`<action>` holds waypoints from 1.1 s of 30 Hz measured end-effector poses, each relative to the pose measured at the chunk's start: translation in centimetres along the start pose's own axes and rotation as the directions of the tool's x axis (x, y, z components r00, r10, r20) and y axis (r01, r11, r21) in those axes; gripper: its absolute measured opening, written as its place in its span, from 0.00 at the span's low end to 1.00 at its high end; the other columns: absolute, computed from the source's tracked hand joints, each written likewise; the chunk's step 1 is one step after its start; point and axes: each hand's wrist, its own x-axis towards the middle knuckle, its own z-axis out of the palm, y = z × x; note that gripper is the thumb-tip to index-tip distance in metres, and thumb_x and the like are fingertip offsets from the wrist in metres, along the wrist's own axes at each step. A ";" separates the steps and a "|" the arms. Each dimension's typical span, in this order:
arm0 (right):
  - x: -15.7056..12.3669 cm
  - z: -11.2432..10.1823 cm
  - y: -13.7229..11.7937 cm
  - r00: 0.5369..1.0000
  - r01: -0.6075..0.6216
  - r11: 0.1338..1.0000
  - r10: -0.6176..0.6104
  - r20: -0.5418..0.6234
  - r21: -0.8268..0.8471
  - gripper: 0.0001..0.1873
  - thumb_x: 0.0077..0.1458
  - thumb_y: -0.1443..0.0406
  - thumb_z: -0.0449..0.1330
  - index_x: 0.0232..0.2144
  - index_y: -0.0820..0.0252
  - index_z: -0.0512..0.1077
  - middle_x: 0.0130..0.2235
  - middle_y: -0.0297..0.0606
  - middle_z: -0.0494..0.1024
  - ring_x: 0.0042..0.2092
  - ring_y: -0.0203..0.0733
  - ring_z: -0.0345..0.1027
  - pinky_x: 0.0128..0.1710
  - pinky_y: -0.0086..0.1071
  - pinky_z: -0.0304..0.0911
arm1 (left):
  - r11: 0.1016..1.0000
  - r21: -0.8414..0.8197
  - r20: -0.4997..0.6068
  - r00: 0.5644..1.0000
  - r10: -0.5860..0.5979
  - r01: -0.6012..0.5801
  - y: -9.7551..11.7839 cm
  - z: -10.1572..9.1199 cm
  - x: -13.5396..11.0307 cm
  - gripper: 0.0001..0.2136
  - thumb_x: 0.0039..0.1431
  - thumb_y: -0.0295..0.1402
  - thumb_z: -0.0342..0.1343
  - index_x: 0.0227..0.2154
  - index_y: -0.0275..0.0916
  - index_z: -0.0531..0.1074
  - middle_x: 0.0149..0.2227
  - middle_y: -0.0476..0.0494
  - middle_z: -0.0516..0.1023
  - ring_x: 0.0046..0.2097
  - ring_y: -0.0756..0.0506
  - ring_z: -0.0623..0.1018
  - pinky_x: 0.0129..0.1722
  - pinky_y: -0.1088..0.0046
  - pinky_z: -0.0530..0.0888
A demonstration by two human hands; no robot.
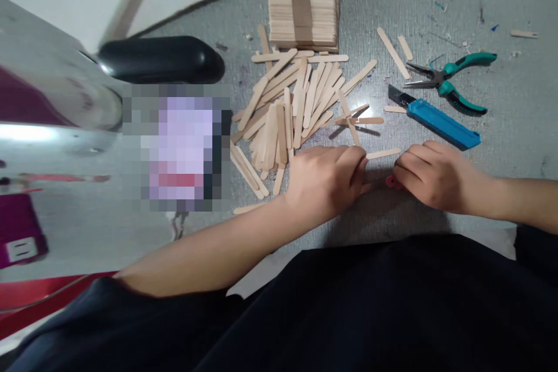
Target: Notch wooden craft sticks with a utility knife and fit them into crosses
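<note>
Fingers [408,161] of the right hand [429,179] grasp one red piece [392,181] by one cutter [443,122], left hand [325,180] curled, grip unclear

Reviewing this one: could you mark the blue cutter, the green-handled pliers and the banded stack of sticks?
Blue cutter [442,121]: head view, middle of its handle.
Green-handled pliers [437,78]: head view, the pivot.
Banded stack of sticks [301,6]: head view, on its brown band.

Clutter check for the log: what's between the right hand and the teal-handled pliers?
The blue utility knife lies between the right hand and the teal-handled pliers, as the head view shows.
</note>
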 end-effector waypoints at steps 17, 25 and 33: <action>-1.0 0.2 3.5 0.994 -0.107 0.625 0.052 0.096 0.773 0.05 0.77 0.64 0.58 0.43 0.52 0.68 0.38 0.35 0.80 0.37 0.41 0.74 0.39 0.36 0.66 | 0.736 -0.664 -0.153 0.940 -0.305 0.131 0.2 1.1 0.6 0.05 0.72 0.27 0.56 0.40 0.44 0.69 0.35 0.48 0.76 0.35 0.46 0.75 0.36 0.67 0.73; -0.4 1.0 1.1 0.845 -0.300 0.327 0.527 0.090 0.896 0.17 0.79 0.47 0.63 0.48 0.52 0.70 0.32 0.27 0.71 0.28 0.36 0.60 0.27 0.34 0.58 | 0.216 -0.939 0.188 0.924 -0.334 0.269 2.0 0.8 0.4 0.11 0.75 0.44 0.64 0.48 0.43 0.76 0.26 0.55 0.71 0.24 0.50 0.69 0.25 0.71 0.67; 0.3 1.2 0.9 0.778 -0.409 0.347 0.615 0.124 0.844 0.21 0.78 0.41 0.58 0.44 0.48 0.64 0.33 0.28 0.63 0.30 0.41 0.59 0.32 0.39 0.60 | 0.186 -0.907 0.337 0.915 -0.220 0.379 1.9 -0.1 0.7 0.12 0.72 0.44 0.68 0.40 0.41 0.77 0.24 0.52 0.76 0.22 0.51 0.74 0.21 0.75 0.72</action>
